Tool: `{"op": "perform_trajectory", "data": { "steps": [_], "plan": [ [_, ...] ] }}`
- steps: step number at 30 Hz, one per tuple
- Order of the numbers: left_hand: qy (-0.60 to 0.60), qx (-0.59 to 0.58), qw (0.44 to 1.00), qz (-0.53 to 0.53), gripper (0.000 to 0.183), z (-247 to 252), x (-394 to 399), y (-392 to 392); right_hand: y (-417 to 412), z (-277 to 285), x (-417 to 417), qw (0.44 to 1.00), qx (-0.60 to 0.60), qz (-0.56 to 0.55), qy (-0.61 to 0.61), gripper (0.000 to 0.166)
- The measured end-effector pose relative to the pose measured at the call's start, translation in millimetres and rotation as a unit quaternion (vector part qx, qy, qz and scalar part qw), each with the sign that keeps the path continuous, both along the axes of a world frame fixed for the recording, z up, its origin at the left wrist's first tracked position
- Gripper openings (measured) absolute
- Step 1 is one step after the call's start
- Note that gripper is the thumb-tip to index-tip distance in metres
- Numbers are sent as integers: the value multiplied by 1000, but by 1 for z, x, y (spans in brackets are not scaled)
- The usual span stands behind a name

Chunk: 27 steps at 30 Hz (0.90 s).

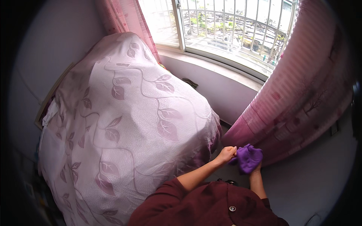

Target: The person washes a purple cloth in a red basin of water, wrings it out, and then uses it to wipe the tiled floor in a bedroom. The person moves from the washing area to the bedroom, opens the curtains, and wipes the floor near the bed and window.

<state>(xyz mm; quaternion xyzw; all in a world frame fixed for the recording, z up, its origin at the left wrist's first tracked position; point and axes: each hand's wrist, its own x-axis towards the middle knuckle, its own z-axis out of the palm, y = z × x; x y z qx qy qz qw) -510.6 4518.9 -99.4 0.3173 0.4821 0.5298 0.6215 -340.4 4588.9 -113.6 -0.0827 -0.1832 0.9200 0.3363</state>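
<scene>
A bunched purple cloth [249, 158] is held up in front of my body, between my two hands. My left hand [227, 154] is closed in a fist at the cloth's left edge and grips it there. Folds of the same cloth cover most of my right hand [257, 169]; only its wrist side shows below, and its fingers are hidden.
To the left, a large pale cover [135, 113] with a leaf pattern drapes over something like a bed. Ahead is a sliding window [226, 31] with outside bars, above a sill [209, 63]. A pink curtain [277, 110] hangs close on the right, another pink curtain [118, 17] at upper left.
</scene>
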Motion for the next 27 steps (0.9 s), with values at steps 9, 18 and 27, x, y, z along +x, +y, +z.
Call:
{"op": "perform_trajectory", "data": {
  "steps": [9,18,27],
  "plan": [
    [141,-33,980,-135,38,-1,10,-13,-4,22,22,907,300,-127,-267,19],
    [308,83,940,-119,25,-2,4,-7,-15,52,17,962,118,-156,-190,14],
    [306,190,925,-125,21,-19,13,-27,-22,55,9,867,377,-139,-294,15]
  ]
}}
